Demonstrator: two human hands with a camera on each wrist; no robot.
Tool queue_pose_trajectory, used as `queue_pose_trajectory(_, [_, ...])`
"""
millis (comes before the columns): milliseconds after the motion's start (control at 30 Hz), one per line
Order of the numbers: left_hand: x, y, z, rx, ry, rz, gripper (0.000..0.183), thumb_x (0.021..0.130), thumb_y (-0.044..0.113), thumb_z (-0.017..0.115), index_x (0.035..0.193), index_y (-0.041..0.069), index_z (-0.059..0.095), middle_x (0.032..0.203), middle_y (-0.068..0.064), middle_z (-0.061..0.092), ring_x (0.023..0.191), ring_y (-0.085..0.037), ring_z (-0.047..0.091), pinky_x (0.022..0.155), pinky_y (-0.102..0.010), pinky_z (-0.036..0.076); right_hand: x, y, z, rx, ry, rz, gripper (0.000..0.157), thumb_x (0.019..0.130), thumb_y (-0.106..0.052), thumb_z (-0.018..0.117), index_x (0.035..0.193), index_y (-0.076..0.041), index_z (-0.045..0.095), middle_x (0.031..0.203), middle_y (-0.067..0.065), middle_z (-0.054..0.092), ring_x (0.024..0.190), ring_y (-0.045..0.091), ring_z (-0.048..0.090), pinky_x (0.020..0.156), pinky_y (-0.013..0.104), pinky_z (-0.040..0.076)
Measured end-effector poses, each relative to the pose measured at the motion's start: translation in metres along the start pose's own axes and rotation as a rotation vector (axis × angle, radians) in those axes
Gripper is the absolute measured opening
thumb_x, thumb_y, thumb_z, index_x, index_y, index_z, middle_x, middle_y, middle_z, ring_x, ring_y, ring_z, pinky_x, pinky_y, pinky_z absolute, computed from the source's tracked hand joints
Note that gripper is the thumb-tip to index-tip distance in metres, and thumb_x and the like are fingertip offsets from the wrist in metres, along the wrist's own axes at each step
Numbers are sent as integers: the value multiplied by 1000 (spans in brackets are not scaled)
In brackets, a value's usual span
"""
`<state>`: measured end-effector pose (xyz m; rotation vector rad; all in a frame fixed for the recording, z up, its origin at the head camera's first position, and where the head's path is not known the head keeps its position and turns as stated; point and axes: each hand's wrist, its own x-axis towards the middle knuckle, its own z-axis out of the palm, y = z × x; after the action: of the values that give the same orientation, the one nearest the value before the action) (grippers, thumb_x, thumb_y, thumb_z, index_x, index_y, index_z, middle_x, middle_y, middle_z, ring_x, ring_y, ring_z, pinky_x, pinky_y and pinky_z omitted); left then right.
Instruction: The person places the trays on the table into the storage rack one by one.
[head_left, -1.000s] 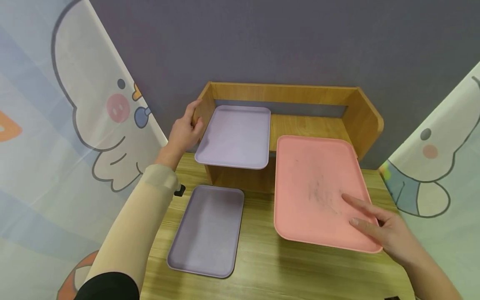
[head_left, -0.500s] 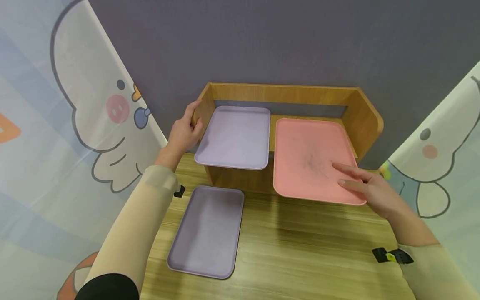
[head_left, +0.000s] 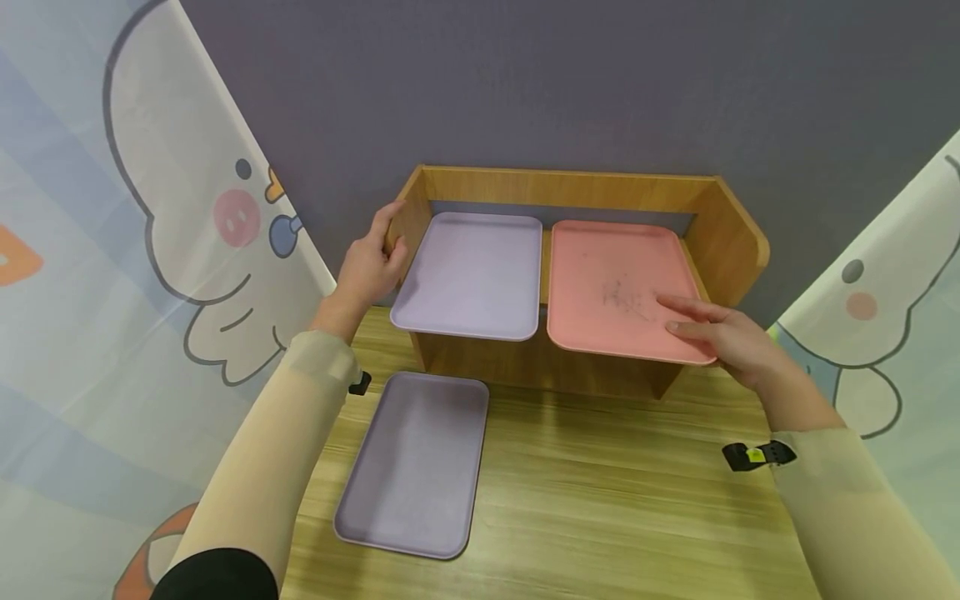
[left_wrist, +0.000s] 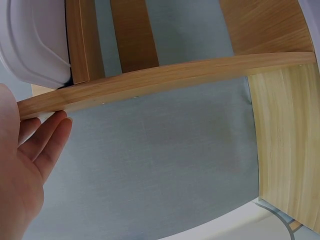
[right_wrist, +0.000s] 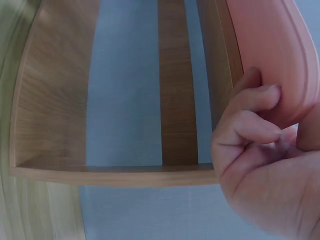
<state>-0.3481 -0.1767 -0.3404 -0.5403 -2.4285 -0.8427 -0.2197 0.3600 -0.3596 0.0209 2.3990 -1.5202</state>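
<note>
A small wooden desk shelf [head_left: 570, 187] stands against the grey wall. My left hand [head_left: 367, 268] grips its left side panel; in the left wrist view the fingertips [left_wrist: 56, 131] curl under the panel's edge. With my right hand [head_left: 738, 343] I hold a pink tray [head_left: 615, 279] by its front right corner, thumb and index finger on top. The other fingers [right_wrist: 255, 100] are curled below it in the right wrist view. Dark smudges mark the pink tray, which overlaps the shelf's upper board. Left of it, a lilac tray [head_left: 474, 275] lies on that board, its front end jutting out.
A greyish purple tray [head_left: 416, 467] lies on the wood-grain table [head_left: 600, 500], in front of the shelf's left half. Cartoon-printed curtains [head_left: 180, 192] hang on both sides. The shelf's lower compartment [head_left: 585, 371] opens to the front.
My right hand has moved the pink tray back and to the left, from over the table onto the shelf's upper right area, beside the lilac tray. My left hand has stayed in place.
</note>
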Motion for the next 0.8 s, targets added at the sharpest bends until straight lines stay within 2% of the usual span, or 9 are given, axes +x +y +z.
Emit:
queue_pose_trajectory(33, [0,0,0,0,1,1,58,108,17,55,165,23,42,62,0,39,53,-22,42,55,-41,39,1,0,0,20,3,5,69,111,-43,63,173,-30,36,181,6,16,98,4,67,82,26,57])
queue_pose_trajectory(100, [0,-1,1,2,2,0,58,108,17,55,165,23,42,62,-1,39,53,-23,42,55,-41,38,2,-1,0,51,4,9,69,111,-41,63,173,-28,36,175,2,24,93,1,68,82,26,58])
queue_pose_trajectory(200, [1,-2,1,7,1,-8,58,108,19,54,165,24,42,62,-1,40,54,-24,43,56,-41,39,2,-3,0,83,8,15,69,111,-41,63,174,-26,36,161,-8,38,91,1,70,82,26,59])
queue_pose_trajectory(333, [0,-1,2,14,-6,-16,58,109,20,53,165,25,41,63,-1,41,55,-24,44,56,-40,38,2,-6,1,117,9,23,71,112,-40,63,174,-24,34,143,-18,46,88,1,72,81,26,61])
queue_pose_trajectory(533, [1,0,1,10,-2,-6,59,108,18,54,165,24,41,62,0,39,52,-21,41,54,-40,38,5,-6,-1,147,16,36,72,111,-37,64,175,-24,32,134,-17,52,85,1,73,79,26,61])
queue_pose_trajectory(667, [1,1,1,4,0,-2,59,107,17,55,165,23,42,62,1,38,53,-22,41,55,-41,38,3,-5,-1,150,26,35,74,111,-38,65,175,-24,31,122,-20,63,83,2,73,78,26,61])
queue_pose_trajectory(767, [1,1,2,2,3,4,59,107,17,55,164,23,42,62,1,38,53,-23,41,55,-41,38,0,-4,-1,109,42,36,74,110,-41,65,174,-24,32,113,-20,68,80,3,71,75,26,59])
queue_pose_trajectory(800, [1,1,3,2,4,7,59,107,16,55,164,23,42,62,1,38,54,-22,41,55,-41,38,-2,-4,-1,77,50,36,75,110,-43,66,174,-25,32,119,-19,67,79,3,70,74,27,58])
